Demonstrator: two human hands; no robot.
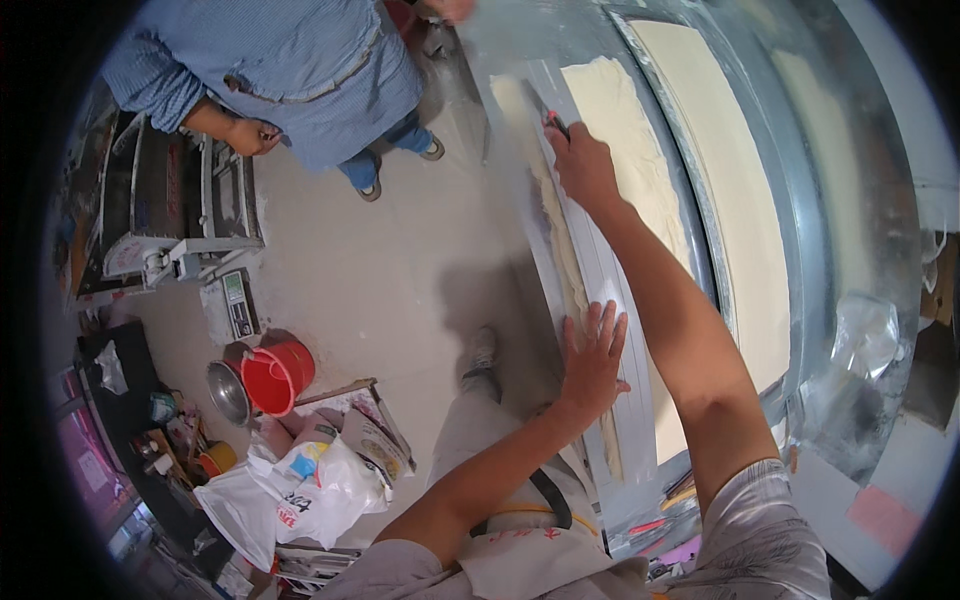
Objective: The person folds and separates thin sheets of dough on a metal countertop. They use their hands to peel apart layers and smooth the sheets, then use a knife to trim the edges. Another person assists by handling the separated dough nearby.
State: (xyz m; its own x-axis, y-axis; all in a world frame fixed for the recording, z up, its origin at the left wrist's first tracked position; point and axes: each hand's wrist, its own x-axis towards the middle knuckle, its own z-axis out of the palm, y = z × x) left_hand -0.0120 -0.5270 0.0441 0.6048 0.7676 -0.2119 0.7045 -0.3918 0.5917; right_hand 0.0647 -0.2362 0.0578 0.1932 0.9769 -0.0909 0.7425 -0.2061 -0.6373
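My right hand (583, 166) grips a knife (553, 120) with a red and black handle; its blade is blurred and lies along the left side of a long flat straightedge (594, 251). My left hand (594, 367) presses down on the nearer part of that straightedge, palm down with fingers spread. Beneath the straightedge is a pale dough sheet (619, 112), its wrinkled right part showing past my right forearm. To the left of the straightedge runs a narrow uneven strip of dough (562, 240) near the table's edge.
Farther right on the metal table lies a smooth stacked dough sheet (739, 180), with a clear plastic bag (862, 337) beyond. Another person (300, 67) stands at upper left. On the floor are a scale (238, 304), a red bucket (277, 379), a metal bowl (229, 394) and bags (330, 487).
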